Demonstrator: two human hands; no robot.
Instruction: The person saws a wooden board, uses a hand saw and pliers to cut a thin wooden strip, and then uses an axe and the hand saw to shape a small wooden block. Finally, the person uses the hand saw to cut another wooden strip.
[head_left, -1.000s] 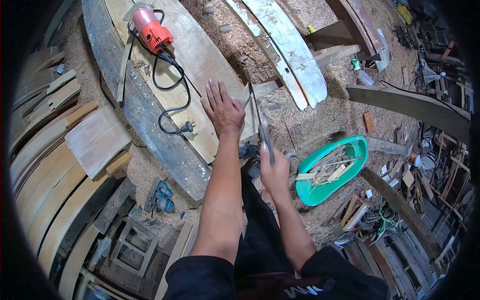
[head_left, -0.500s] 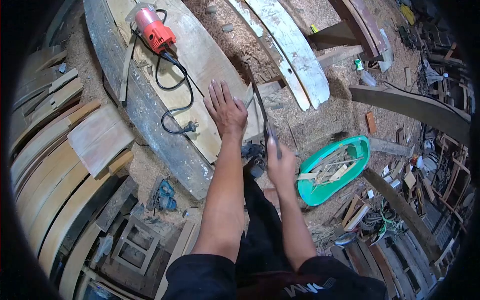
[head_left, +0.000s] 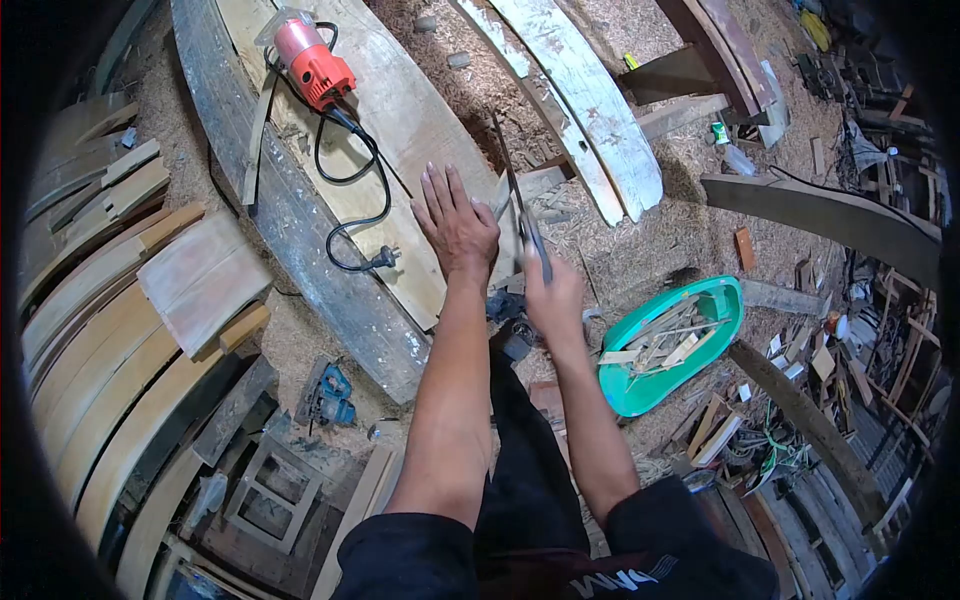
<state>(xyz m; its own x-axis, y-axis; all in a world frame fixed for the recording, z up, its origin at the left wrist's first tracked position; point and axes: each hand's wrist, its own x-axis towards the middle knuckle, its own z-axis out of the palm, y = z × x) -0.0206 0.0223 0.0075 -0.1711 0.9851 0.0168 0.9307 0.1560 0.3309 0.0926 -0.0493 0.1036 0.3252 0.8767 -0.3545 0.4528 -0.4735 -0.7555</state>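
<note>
My left hand [head_left: 460, 232] lies flat on a pale curved board [head_left: 415, 110], its fingers stretched out and slightly apart. To its right, my right hand [head_left: 553, 298] is wrapped round the handle of a long, thin dark blade [head_left: 520, 195] that looks like a saw. The blade points away from me beside the board's right edge. On the same board, beyond my left hand, rests a red power tool [head_left: 315, 70] with its black cord [head_left: 385, 200] looped down to a plug.
A green tub [head_left: 655, 385] of wood scraps stands right of my right hand. A blue power tool [head_left: 328, 397] lies lower left. Curved wooden pieces [head_left: 110, 390] line the left side, and a white-painted curved plank [head_left: 590, 100] lies ahead. Shavings cover the floor.
My right hand has moved slightly up and left with the tool, towards my left hand. My left hand stays flat on the board.
</note>
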